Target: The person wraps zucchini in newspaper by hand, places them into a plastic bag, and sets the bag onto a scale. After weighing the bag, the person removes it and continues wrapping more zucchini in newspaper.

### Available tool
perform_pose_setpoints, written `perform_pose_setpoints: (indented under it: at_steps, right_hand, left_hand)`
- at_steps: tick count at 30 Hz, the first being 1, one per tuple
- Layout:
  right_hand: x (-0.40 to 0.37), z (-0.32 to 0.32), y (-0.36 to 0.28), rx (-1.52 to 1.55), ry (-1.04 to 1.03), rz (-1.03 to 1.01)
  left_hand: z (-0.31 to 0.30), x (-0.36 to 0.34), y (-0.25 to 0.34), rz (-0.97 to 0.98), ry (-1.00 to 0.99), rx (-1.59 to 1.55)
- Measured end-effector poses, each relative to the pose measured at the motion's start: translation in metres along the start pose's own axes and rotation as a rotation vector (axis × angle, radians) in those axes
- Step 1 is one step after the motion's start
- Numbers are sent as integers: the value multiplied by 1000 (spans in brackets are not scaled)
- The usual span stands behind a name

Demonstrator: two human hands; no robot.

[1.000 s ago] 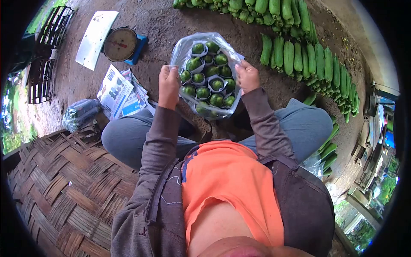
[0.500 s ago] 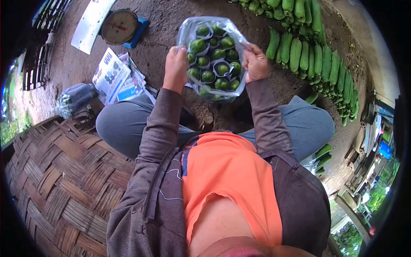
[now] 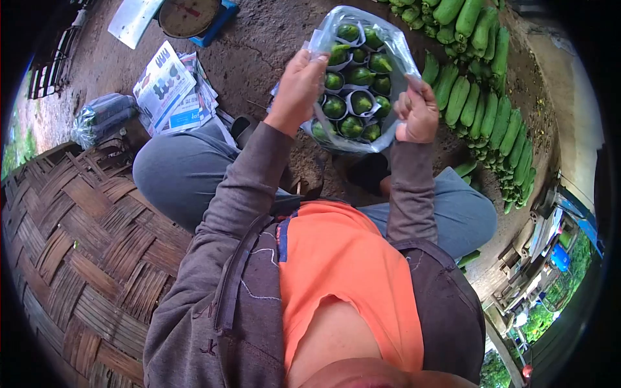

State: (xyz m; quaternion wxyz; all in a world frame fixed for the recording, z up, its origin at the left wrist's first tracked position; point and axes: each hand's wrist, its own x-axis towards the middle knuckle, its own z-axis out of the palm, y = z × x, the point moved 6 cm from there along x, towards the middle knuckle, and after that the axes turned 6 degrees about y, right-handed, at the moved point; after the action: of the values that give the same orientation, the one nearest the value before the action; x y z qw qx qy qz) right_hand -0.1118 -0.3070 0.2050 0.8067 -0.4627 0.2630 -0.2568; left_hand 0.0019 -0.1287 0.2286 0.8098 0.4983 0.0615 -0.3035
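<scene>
Bag [image 3: 359, 81] between left hand [image 3: 299, 81], right hand [image 3: 417, 113]

Your clear plastic bag [image 3: 398, 55] is held off the ground at twelve o'clock, mouth toward you, pinched at its nine and three o'clock edges. It is packed with green produce [image 3: 361, 102], possibly cucumbers standing on end, each collared in white paper.

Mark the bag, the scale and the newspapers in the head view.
bag [image 3: 400, 53], head view, clear right wall.
scale [image 3: 189, 11], head view, dial face.
newspapers [image 3: 165, 84], head view, top sheet.
</scene>
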Motion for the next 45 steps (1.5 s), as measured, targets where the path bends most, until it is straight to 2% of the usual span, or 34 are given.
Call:
perform_pose_setpoints:
  at_steps: [2,3,5,6,8,11,15,18,19,22,23,24,25,27,34,39,45]
  right_hand:
    - [6,-9,14,-74,71,62]
    - [10,-12,22,-111,100,88]
    - [13,-14,31,-139,160,117]
    - [14,-14,32,-163,182,137]
    - [13,-26,12,-161,257,92]
    - [11,-27,8,-98,11,63]
    - [25,-32,23,-374,141,127]
    - [12,20,-18,-1311,128,-617]
    - [-3,44,-34,-1470,213,-920]
    - [-21,66,-31,-1546,-56,-986]
    - [-22,62,-12,-1521,-295,-896]
    - [-24,55,11,-1475,-399,-790]
    - [-19,25,42,-1221,-359,-612]
    - [-11,2,89,-1230,-332,-485]
    - [-4,3,128,-1400,-412,-465]
    - [-5,2,132,-1418,-419,-465]
    - [-5,2,128,-1428,-439,-452]
  left_hand:
    - [-11,14,-31,32,87,233]
    - [-11,22,-49,129,188,334]
    - [-9,34,-79,265,190,185]
    - [-7,37,-82,284,296,275]
    - [0,34,-70,245,299,87]
    - [11,21,-60,245,262,239]
    - [7,25,-61,210,257,313]
    - [11,26,-59,245,289,325]
    - [10,25,-58,248,307,309]
    - [8,25,-57,218,344,288]
    - [7,25,-55,215,357,276]
    - [7,25,-54,214,369,262]
    - [7,26,-55,263,386,255]
    - [8,27,-59,286,430,283]
    - [3,27,-57,152,334,192]
    - [3,24,-53,216,403,213]
    - [8,21,-54,218,364,210]
